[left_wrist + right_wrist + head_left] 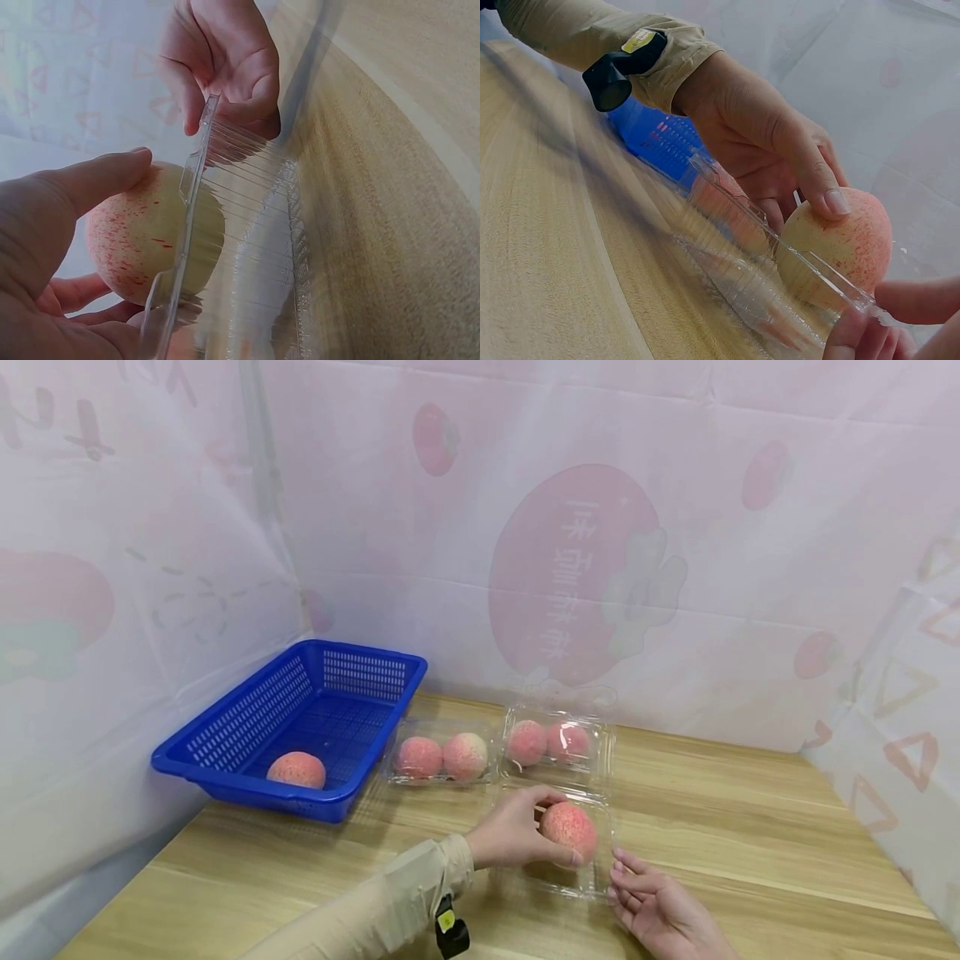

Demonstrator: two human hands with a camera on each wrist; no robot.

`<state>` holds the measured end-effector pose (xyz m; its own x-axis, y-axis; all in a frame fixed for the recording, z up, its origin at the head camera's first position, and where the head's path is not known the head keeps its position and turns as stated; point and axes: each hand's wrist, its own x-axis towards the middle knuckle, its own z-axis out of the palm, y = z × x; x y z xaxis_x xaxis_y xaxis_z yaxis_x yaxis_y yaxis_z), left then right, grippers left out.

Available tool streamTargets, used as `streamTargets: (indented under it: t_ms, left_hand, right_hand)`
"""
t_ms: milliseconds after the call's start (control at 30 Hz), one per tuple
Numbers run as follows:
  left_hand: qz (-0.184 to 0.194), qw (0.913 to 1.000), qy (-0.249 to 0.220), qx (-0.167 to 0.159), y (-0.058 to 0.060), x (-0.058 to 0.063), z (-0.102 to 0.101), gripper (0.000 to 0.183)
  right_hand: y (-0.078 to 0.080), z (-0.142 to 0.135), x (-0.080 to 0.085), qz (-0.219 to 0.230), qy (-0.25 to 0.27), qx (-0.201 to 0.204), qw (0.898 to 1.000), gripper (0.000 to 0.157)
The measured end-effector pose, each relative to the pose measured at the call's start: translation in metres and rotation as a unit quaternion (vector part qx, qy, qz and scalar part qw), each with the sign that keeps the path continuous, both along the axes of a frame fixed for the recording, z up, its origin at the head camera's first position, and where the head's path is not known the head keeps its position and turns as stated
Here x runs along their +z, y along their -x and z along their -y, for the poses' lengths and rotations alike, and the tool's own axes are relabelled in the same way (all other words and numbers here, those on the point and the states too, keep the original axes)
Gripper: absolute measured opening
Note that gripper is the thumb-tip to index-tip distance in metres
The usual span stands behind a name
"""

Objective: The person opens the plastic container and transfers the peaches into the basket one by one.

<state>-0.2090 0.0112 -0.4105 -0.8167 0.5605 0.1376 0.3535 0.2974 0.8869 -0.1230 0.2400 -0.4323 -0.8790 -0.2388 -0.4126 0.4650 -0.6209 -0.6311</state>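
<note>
My left hand [517, 835] grips a pink-and-yellow peach [570, 829], thumb on the near side. The peach is over the open near half of a clear plastic clamshell box [562, 888], partly below its rim in the left wrist view. How far it is from the bottom I cannot tell. With thumb and fingers, my right hand [667, 906] pinches the box's right front rim; in the right wrist view the fingertips [855, 330] are on the clear edge. Two peaches [547, 742] show under clear plastic behind; whether they share this box I cannot tell.
At the left stands a blue plastic basket [247, 782] with one peach [296, 770] inside. Between the basket and the open box is another clear box [441, 725] holding two peaches [442, 757]. Printed cloth [360, 527] hangs behind and beside the wooden table [720, 802].
</note>
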Motion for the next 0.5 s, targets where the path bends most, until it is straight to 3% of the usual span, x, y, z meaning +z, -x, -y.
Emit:
streamTargets:
  t_ms: [500]
  left_hand:
    - [0.005,0.9998,-0.016,0.014,-0.0025,0.0030,0.0037,0.076]
  right_hand:
    - [0.0003,-0.0006,0.0002,-0.002,-0.003,0.000,1.000,0.022]
